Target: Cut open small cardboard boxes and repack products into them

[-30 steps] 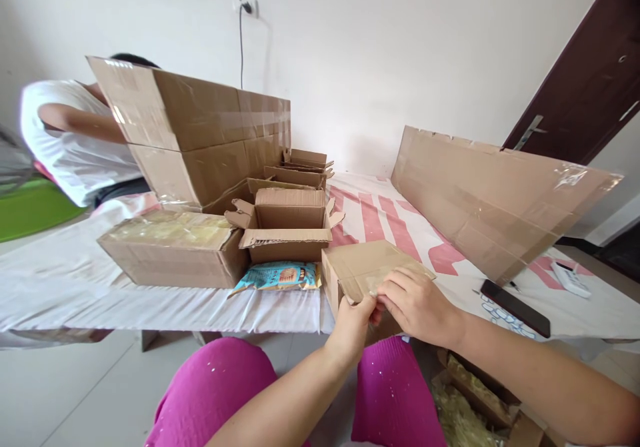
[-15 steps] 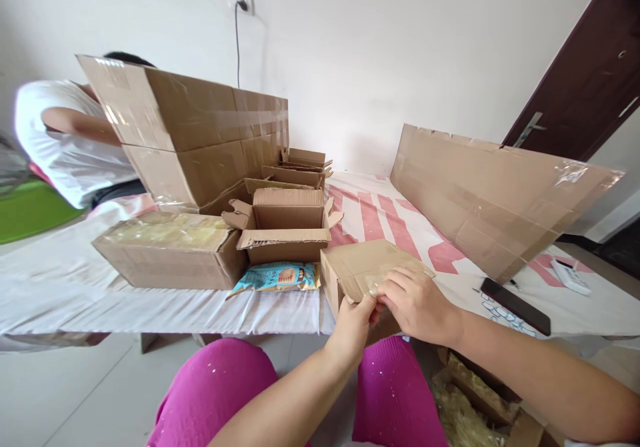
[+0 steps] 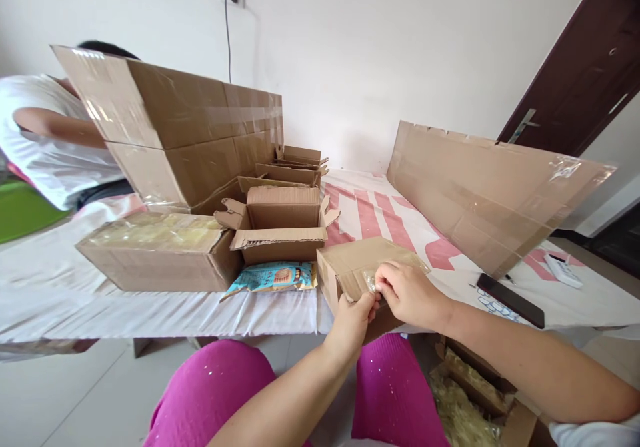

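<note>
White wall (image 3: 345, 47) behind; before it, a table spread with a white and red cloth (image 3: 367, 217). Item: one cardboard carton (image 3: 357, 257), top flaps down, at the table's near edge, directly in front of the person. Carton lies under and just beyond the fingers, its top stretching away from them toward the wall; long axis uncertain, hands covering part of the near side. Left hand (image 3: 347, 323): at the near edge, thumb against the top's rim, fingers curled; whether anything is gripped between them, cannot tell. Right hand (image 3: 415, 293): thumb and fingertips drawn together, apparently pinching clear tape (image 3: 369, 280) on the near part of the top. Both hands equally near, fingertips almost meeting. Adjacent, leftward: blue snack packet (image 3: 273, 277); behind it, open carton (image 3: 280, 252), flaps raised; farther left, tape-covered carton (image 3: 155, 267). Rightward, well apart: dark phone (image 3: 510, 300), lying flat, and a leaning cardboard panel (image 3: 465, 193).
</note>
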Demonstrator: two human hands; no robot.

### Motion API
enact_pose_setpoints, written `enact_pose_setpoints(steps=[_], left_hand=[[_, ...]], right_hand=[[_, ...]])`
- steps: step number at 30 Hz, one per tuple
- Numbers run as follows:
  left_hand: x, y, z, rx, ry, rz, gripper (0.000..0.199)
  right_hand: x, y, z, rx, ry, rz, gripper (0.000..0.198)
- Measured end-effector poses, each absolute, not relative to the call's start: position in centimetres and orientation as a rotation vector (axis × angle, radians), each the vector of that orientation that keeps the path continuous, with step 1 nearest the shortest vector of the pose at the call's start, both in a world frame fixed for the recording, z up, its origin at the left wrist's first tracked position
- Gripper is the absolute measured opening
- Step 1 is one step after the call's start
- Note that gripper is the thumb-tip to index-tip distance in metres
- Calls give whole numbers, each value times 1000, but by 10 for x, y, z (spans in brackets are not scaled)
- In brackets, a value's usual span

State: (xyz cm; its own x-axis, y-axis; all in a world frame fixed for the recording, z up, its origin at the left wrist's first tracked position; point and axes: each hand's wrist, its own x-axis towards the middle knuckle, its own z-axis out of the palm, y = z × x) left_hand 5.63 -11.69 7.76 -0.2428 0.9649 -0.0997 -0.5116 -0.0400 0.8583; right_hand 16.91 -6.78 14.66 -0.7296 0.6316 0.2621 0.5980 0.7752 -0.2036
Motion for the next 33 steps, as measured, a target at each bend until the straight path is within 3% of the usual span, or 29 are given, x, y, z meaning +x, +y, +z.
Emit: enact_pose_setpoints(steps=[12,17,27,33], left_hand=[[59,-120,80,621,1039,1566,19],[56,-120,80,602,1077,1558,19],[59,-122,87,555,1016,1556,22],[54,-128,86,515,953,1599,21]], right_hand=[[175,-52,143,-1074,-2567,-236,10],[187,-25,150,-1345,-2470,-403,14],[204,-2,148,-1399,-2332,-296,15],[255,47,145,-1661,-1900,-157,10]])
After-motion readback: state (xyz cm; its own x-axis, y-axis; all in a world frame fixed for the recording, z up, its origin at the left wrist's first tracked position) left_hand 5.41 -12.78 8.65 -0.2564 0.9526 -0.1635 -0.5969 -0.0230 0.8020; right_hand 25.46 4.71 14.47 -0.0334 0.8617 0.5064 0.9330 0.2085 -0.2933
